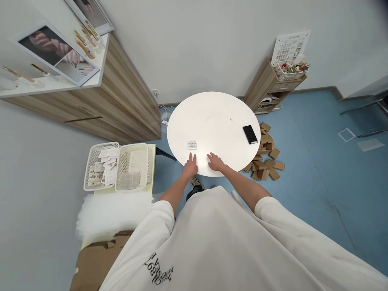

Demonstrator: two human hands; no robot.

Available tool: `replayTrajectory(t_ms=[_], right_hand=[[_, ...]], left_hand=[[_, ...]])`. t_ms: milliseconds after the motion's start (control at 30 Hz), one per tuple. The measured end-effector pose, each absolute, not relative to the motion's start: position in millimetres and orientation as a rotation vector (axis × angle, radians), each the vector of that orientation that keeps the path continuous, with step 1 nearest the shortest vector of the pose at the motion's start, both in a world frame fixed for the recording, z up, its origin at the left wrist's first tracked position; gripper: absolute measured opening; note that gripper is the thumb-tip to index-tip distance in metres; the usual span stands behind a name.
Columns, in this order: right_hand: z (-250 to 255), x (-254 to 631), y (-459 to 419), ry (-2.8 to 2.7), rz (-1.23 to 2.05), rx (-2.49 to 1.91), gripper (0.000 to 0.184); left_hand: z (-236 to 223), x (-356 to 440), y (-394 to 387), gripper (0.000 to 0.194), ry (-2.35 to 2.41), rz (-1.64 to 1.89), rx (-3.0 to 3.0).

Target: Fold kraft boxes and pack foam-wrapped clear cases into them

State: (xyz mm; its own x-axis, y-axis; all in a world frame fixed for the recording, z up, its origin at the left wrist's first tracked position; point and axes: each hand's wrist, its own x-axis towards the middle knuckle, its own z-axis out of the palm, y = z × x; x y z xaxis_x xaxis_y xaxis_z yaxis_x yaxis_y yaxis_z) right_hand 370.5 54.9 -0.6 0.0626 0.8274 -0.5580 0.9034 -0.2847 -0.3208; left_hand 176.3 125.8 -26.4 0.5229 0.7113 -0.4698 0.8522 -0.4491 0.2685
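Observation:
My left hand (190, 163) and my right hand (215, 161) both rest on the near edge of a round white table (212, 121), fingers stretched out flat and holding nothing. Just beyond my left fingertips lies a small clear tray (192, 145) with rows of tiny pieces in it, a short gap away from the hand. A black phone (250, 134) lies flat near the table's right edge, well away from my right hand. A tiny dark speck (231, 120) sits near the table's middle right.
Two white mesh baskets (118, 165) with packets stand on a low surface to the left. Several brown cardboard boxes (266, 159) lie scattered on the blue floor right of the table. Wooden cabinets (121, 101) line the wall; a small shelf unit (273, 87) stands at the back right.

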Motion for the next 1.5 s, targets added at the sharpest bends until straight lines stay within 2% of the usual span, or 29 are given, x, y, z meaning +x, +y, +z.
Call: replayTrajectory(t_ms=[300, 667, 1067, 1500], right_hand=[[-1, 339, 11, 2.04, -0.998, 1.983, 0.063], [7, 204, 26, 2.271, -1.02, 1.62, 0.065], [-27, 37, 23, 2.257, -1.096, 1.475, 0.057], [-46, -45, 30, 2.314, -1.069, 1.459, 0.055]], left_hand=[[-13, 145, 46, 0.072, 1.425, -0.325, 2.24], [-1, -4, -1, 0.066, 1.807, -0.193, 1.967], [-33, -164, -30, 0.044, 2.005, -0.137, 1.822], [-52, -213, -36, 0.071, 1.835, 0.028, 1.843]])
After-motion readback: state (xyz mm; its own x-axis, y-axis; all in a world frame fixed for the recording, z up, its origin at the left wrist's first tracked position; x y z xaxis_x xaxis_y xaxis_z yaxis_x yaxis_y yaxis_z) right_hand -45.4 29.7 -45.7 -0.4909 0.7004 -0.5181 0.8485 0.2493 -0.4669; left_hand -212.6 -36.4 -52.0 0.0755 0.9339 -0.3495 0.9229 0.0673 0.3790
